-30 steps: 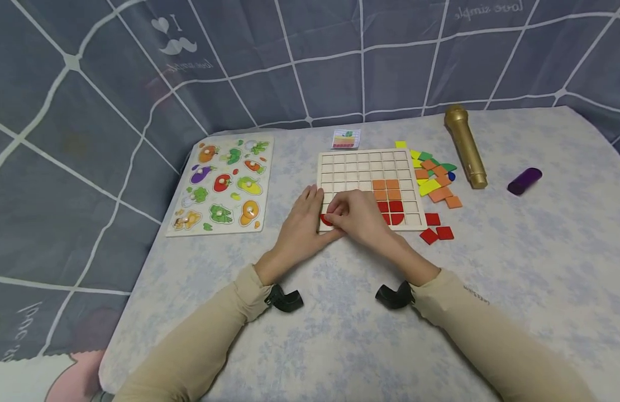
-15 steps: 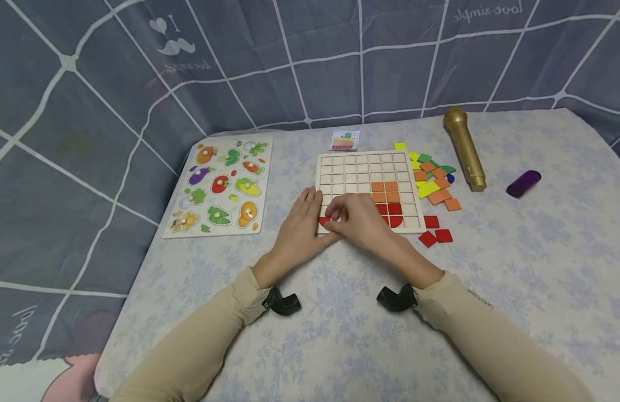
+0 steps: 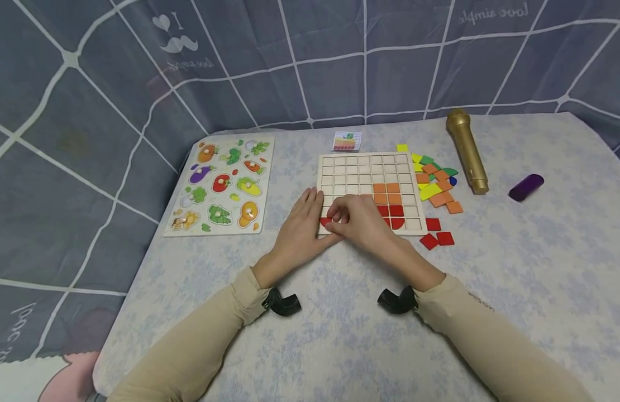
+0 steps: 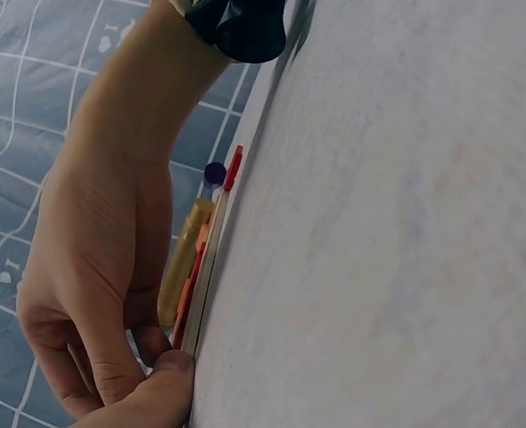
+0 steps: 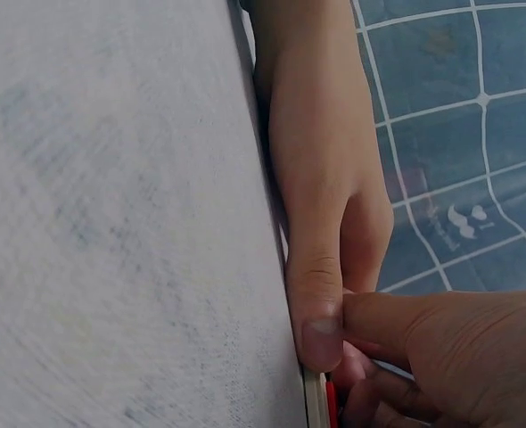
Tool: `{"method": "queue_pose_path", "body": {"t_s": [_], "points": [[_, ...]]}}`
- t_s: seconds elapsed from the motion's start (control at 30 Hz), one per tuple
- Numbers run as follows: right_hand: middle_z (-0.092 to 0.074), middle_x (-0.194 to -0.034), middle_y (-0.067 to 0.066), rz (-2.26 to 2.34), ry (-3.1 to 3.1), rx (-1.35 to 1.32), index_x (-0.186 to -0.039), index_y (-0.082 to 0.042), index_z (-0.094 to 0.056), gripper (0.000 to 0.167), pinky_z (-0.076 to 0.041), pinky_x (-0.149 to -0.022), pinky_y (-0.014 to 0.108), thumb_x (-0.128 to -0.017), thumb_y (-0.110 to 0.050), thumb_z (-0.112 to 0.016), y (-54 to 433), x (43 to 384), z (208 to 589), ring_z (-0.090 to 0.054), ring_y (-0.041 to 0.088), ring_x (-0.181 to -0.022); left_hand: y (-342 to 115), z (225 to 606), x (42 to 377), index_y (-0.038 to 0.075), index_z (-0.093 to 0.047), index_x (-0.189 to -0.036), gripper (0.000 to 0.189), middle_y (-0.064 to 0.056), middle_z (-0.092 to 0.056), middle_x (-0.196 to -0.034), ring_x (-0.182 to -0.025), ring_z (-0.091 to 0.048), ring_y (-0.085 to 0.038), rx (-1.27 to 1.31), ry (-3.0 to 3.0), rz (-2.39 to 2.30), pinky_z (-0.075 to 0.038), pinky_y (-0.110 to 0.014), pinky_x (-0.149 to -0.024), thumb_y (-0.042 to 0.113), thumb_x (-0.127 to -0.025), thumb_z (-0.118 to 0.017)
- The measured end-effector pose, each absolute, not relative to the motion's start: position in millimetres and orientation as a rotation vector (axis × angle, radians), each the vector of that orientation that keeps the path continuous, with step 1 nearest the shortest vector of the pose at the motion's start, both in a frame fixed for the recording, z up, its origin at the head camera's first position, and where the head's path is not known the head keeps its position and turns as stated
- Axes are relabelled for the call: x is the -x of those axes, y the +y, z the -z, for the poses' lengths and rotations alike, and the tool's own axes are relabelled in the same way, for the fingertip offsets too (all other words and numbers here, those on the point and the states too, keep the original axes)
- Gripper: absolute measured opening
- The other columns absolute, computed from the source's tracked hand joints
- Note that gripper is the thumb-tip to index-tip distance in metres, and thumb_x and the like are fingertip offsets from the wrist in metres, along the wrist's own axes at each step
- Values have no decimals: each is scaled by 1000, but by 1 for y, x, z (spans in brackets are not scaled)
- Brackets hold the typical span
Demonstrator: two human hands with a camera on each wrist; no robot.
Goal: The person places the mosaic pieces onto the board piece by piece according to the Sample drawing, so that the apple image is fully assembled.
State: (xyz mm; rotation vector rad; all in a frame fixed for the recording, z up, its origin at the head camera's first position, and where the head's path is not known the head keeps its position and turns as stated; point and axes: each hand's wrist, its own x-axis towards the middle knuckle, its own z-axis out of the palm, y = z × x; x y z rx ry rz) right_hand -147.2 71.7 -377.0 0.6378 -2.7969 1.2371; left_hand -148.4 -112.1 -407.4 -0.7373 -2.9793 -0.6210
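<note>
A pale wooden grid board (image 3: 345, 167) lies on the table, with orange tiles (image 3: 387, 194) and red tiles (image 3: 396, 210) set in its lower right part. My left hand (image 3: 301, 223) rests flat along the board's left edge, its fingers straight; its thumb (image 5: 320, 339) touches the front edge in the right wrist view. Over the lower left corner, my right hand (image 3: 362, 220) has curled fingers and pinches a red round-cornered tile (image 3: 325, 222) between thumb and index finger. This hand hides several cells of the bottom rows.
Loose orange, yellow and green tiles (image 3: 442, 198) lie right of the board, with several red squares (image 3: 445, 239) nearer. A small picture card (image 3: 347, 142) stands behind it. A vegetable puzzle (image 3: 217, 187) lies left; a gold microphone (image 3: 468, 153) and purple cylinder (image 3: 526, 187) lie right.
</note>
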Motion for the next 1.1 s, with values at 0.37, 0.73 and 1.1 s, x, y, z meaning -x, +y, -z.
{"method": "queue_pose_path", "body": {"t_s": [0.37, 0.73, 1.1], "points": [[-74, -82, 3, -1183, -2813, -660, -93, -6, -78, 11, -49, -64, 27, -93, -17, -81, 70, 147, 371, -63, 14, -69, -114, 407, 148, -4, -25, -165, 105, -25, -22, -172, -164, -16, -35, 743, -2980, 574, -20, -46, -132, 61, -96, -70], [-74, -88, 5, -1127, -2847, -588, -103, -6, -80, 11, -51, -71, 32, -94, -13, -79, 130, 140, 355, -63, 20, -77, -113, 405, 150, -3, -24, -166, 108, -22, -20, -174, -164, -15, -34, 726, -2983, 607, -21, -46, -132, 67, -95, -66], [-75, -86, 2, -980, -2861, -425, -104, -6, -81, 20, -51, -70, 10, -90, -20, -86, 232, 118, 358, -66, 18, -80, -110, 409, 148, -3, -23, -166, 109, -22, -18, -174, -164, -13, -33, 731, -2985, 634, -19, -45, -132, 66, -95, -67]]}}
